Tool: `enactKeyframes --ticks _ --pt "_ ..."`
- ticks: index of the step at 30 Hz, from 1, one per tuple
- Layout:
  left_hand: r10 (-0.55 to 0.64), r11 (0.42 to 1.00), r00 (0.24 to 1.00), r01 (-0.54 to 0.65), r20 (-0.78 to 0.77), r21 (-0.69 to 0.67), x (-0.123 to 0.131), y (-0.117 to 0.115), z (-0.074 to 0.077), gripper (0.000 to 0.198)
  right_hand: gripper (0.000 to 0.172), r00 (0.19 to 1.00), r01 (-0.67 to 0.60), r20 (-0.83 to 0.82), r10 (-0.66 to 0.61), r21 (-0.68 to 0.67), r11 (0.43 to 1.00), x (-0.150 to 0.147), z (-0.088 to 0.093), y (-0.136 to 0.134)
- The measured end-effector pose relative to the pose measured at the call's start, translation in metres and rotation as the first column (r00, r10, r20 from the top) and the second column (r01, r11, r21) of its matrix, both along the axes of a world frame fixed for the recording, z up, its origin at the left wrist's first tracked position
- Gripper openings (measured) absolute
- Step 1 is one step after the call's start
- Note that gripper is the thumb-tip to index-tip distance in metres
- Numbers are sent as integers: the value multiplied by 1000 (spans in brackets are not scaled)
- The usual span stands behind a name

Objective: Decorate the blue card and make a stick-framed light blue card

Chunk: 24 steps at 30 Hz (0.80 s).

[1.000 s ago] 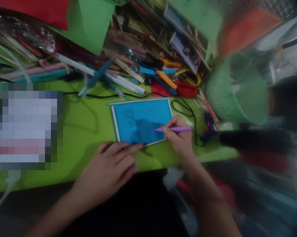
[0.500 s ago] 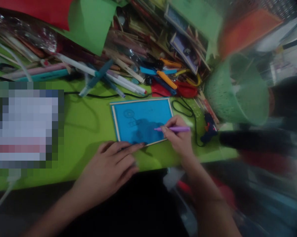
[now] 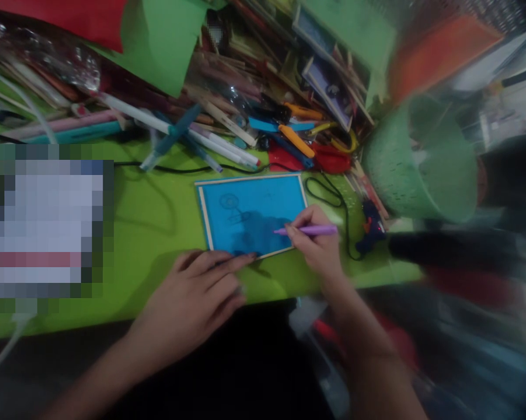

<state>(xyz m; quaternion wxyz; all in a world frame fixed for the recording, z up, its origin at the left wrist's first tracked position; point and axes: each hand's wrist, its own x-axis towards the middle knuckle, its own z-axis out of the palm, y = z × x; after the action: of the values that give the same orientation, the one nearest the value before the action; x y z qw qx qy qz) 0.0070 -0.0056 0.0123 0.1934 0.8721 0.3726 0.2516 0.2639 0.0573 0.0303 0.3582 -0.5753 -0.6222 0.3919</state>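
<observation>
A blue card with a pale wooden border lies on the lime-green table top. It carries faint drawn shapes. My right hand is closed round a purple pen, whose tip touches the card's right half. My left hand lies flat with its fingers stretched out, and the fingertips press on the card's near edge.
A heap of pens, sticks, scissors and coloured paper fills the far side of the table. A green perforated basket stands at the right. A glue gun with a black cord lies right of the card. A blurred-out patch is at the left.
</observation>
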Motion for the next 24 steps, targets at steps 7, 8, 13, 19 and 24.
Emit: enactKeyframes --ticks 7,8,13,19,24 --pt "2 1000 1000 -2 -6 0 0 0 0 24 15 999 10 31 -11 27 1000 0 -1 0" --pt "1 1000 1000 -1 -7 -2 0 0 0 24 15 1000 7 22 -8 27 1000 0 -1 0" --pt "2 1000 1000 -2 -6 1 0 0 -1 25 15 1000 -7 8 7 -5 1000 0 0 0" --pt "13 1000 1000 -13 4 -8 0 0 -1 25 15 1000 3 11 -3 16 1000 -1 1 1" --pt "16 1000 1000 -16 7 -18 0 0 0 22 15 1000 3 9 -3 16 1000 -1 1 1"
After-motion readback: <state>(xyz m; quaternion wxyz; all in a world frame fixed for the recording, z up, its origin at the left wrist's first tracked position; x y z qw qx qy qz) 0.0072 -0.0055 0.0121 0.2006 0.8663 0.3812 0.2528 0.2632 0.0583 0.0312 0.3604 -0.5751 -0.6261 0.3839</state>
